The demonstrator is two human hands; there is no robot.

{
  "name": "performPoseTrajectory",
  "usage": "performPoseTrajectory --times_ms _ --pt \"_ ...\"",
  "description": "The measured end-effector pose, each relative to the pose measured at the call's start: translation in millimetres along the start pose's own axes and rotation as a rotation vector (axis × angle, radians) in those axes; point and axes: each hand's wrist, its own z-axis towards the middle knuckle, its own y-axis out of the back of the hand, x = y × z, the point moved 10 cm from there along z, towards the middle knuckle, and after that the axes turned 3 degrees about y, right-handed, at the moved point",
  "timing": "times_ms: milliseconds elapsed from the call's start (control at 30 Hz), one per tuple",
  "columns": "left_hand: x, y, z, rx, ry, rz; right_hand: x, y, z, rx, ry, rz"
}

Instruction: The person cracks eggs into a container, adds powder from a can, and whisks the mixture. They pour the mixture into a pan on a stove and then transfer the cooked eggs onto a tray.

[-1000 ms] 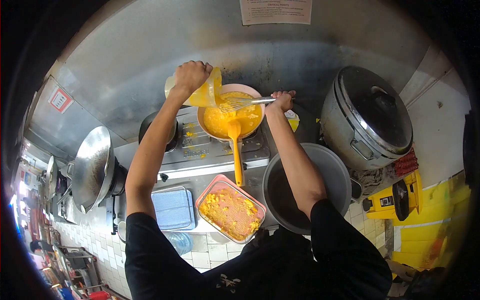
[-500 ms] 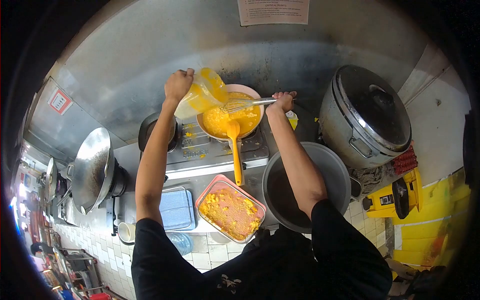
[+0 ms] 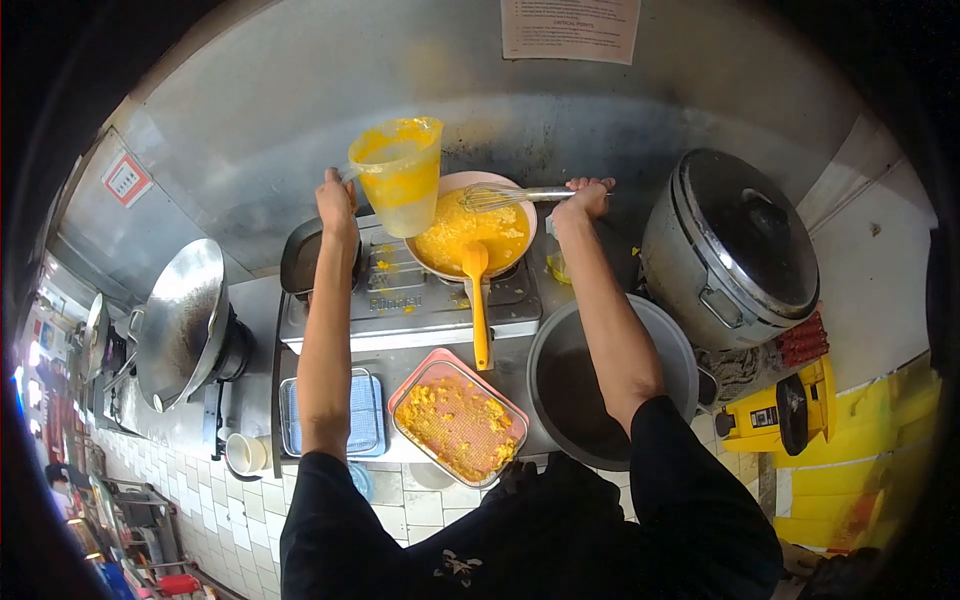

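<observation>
My left hand (image 3: 337, 200) is closed on the handle of a clear plastic measuring jug (image 3: 400, 185), which is upright and smeared inside with yellow egg. My right hand (image 3: 588, 198) grips the handle of a wire whisk (image 3: 495, 197), its wires over the frying pan's far side. Yellow beaten egg (image 3: 450, 240) with paler set curds lies in the frying pan (image 3: 470, 180) on the gas stove (image 3: 400, 310). An orange spatula (image 3: 477, 300) rests with its head in the egg and its handle over the pan's near rim.
A mesh-lined pink tray (image 3: 500, 395) with egg bits and a blue tray (image 3: 368, 415) sit in front. A large grey pot (image 3: 680, 380) and a lidded steel pot (image 3: 665, 240) stand right. Left are a dark pan (image 3: 300, 262) and a wok (image 3: 180, 320).
The measuring jug has gone from tipped over the pan to upright. My left hand has come down and slightly left. The whisk has shifted right and up a little.
</observation>
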Motion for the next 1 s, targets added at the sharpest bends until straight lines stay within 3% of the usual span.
performPoseTrajectory --times_ms 267,400,633,867,1000 --pt "33.8 19.3 -42.8 -0.208 0.018 -0.149 5.7 3.5 2.5 0.003 0.036 -0.044" --pt "37.9 22.5 -49.4 -0.269 -0.04 -0.107 27.5 -33.2 -3.3 0.082 0.054 0.009" --pt "7.4 -4.0 -63.9 -0.402 -0.229 0.497 95.8 -167.5 -42.7 0.392 0.107 0.221" --pt "10.6 -49.6 -61.9 -0.308 -0.229 0.282 77.6 -229.7 -107.2 0.482 0.114 0.101" --pt "8.2 -49.7 -76.6 -0.3 -0.243 -0.001 23.3 -226.1 -140.8 0.916 0.207 -0.181"
